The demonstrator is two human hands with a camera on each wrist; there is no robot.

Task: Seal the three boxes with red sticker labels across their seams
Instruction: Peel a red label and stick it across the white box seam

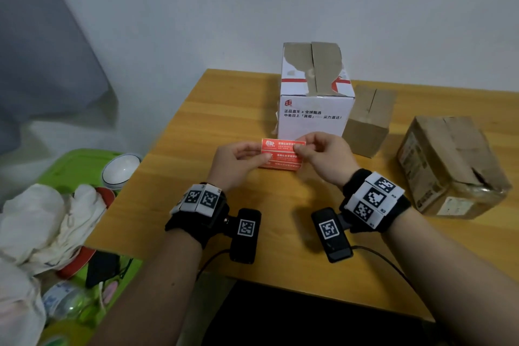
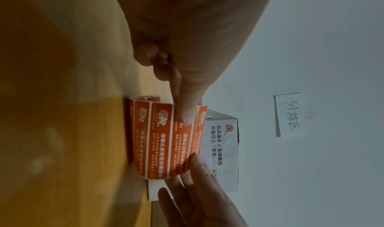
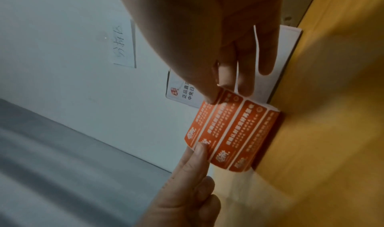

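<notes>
A roll of red sticker labels [image 1: 281,153] stands on the wooden table [image 1: 196,205], just in front of the white box [image 1: 314,121]. My left hand [image 1: 261,154] holds the roll's left end, thumb on the front of the strip [image 2: 166,140]. My right hand [image 1: 302,147] pinches the top right corner of one label [image 3: 220,96] between thumb and fingers. The white box's top seam [image 1: 312,64] runs through torn brown cardboard. A small brown box [image 1: 368,121] stands to its right, and a larger worn brown box [image 1: 449,166] stands further right. No sticker shows on any seam.
Left of the table a green tray [image 1: 78,166] carries a white cloth [image 1: 47,222], a white dome-shaped thing [image 1: 120,168] and a plastic bottle [image 1: 64,300]. A handwritten paper note [image 2: 288,114] hangs on the wall. Cables trail from both wrist cameras over the table's near edge [image 1: 309,292].
</notes>
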